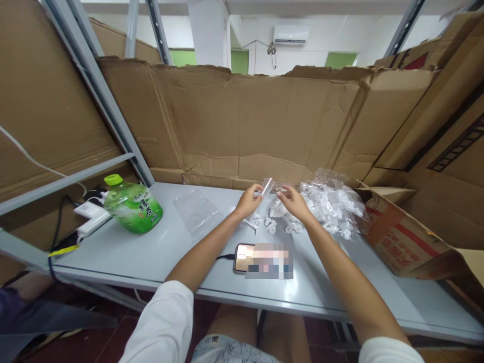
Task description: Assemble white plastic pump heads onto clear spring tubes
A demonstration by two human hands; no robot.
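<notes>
Far left: a charger (92, 216) lies by the rack post, cables trailing off the tabletop (124, 252)
Bottle: a green bottle (132, 205) lies tilted beside the charger, cap toward the wall, well apart from my hands
Empty bag: a flat clear bag (197, 212) lies on the tabletop between the bottle and my left hand, nothing visible in it
Left hand: my left hand (247, 200) is raised just over the tabletop, fingers pinched shut on a small clear tube (266, 187) that tilts up and to the right
Right hand: my right hand (293, 200) is close beside the left; its fingers curl in toward the tube end, but whether they touch the tube or grip a small part I cannot tell
Loose parts: a few small white parts (270, 224) lie scattered on the tabletop just under and between my hands
Phone: a phone (244, 257) lies plugged in, near the front edge, below my hands
Stock: a crumpled clear bag (333, 201) full of white parts sits just right of my right hand
Far right: an open carton (401, 237) rests against the bag of parts
Progress: I judge it early going; one piece is in hand, the loose parts and the full bag are untouched, the flat bag not yet filled
</notes>
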